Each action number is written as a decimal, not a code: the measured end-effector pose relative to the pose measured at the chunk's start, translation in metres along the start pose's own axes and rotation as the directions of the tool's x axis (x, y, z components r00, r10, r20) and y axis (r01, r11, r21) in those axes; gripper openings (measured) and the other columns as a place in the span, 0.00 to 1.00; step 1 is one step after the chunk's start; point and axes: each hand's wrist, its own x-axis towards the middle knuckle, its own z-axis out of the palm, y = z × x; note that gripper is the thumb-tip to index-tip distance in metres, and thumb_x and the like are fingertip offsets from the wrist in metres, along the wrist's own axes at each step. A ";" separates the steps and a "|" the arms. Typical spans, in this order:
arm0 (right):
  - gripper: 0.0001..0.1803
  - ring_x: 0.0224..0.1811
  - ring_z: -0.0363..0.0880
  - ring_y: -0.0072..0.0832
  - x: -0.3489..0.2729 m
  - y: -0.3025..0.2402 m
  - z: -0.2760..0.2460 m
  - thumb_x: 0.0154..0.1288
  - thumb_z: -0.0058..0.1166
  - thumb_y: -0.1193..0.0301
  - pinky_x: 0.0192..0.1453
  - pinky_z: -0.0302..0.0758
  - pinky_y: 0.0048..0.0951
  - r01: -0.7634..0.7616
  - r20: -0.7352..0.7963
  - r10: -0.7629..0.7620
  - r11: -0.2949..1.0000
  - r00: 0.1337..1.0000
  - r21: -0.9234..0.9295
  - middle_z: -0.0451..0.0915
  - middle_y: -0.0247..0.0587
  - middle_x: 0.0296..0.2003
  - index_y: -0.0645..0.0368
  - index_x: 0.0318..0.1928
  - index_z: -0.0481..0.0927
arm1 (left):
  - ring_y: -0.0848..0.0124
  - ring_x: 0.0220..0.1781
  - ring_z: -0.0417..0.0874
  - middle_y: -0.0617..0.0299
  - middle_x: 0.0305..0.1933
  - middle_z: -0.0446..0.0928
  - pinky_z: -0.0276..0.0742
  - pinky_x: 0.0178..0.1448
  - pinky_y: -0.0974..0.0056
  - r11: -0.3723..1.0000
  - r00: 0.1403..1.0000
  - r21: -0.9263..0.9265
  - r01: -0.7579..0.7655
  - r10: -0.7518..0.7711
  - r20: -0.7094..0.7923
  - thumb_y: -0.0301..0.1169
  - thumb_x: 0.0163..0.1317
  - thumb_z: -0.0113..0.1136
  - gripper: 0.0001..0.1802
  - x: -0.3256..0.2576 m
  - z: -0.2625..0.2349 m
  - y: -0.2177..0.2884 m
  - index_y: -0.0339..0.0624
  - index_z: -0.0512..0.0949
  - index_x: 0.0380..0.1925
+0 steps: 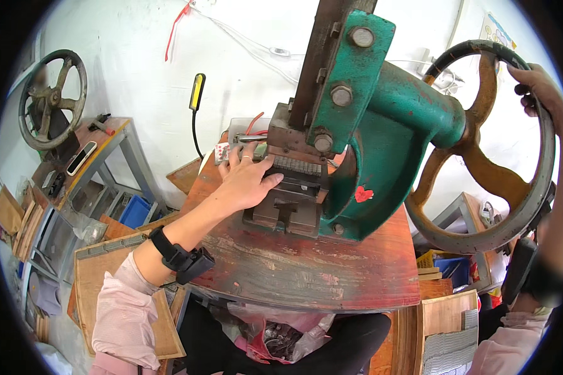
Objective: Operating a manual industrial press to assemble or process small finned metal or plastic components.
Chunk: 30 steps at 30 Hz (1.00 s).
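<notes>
A green hand press (pixel 381 131) stands on a worn red wooden table (pixel 306 269). My left hand (pixel 247 181) lies flat beside the press's dark metal die block (pixel 294 200), fingers spread, thumb touching the block's front edge under the ram. My right hand (pixel 541 94) is high on the right and grips the rim of the press's big rusty handwheel (pixel 481 156). A black band with a small device sits on my left wrist (pixel 181 256).
A second handwheel machine (pixel 51 100) stands on a metal rack at the left with trays and a blue bin (pixel 134 211). A yellow-black tool (pixel 197 94) hangs on the white wall. Wooden boards (pixel 100 275) lie below left; a plastic bag (pixel 281 334) rests on my lap.
</notes>
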 end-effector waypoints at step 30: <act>0.25 0.25 0.72 0.21 -0.241 0.050 0.184 0.57 0.63 0.62 0.35 0.73 0.23 0.194 -0.583 0.433 0.665 0.687 0.722 0.72 0.33 0.23 0.65 0.50 0.73 | 0.68 0.54 0.75 0.54 0.53 0.72 0.72 0.58 0.63 0.294 0.980 -0.956 -0.023 -0.185 -0.080 0.40 0.51 0.72 0.39 -0.009 0.031 -0.006 0.35 0.62 0.57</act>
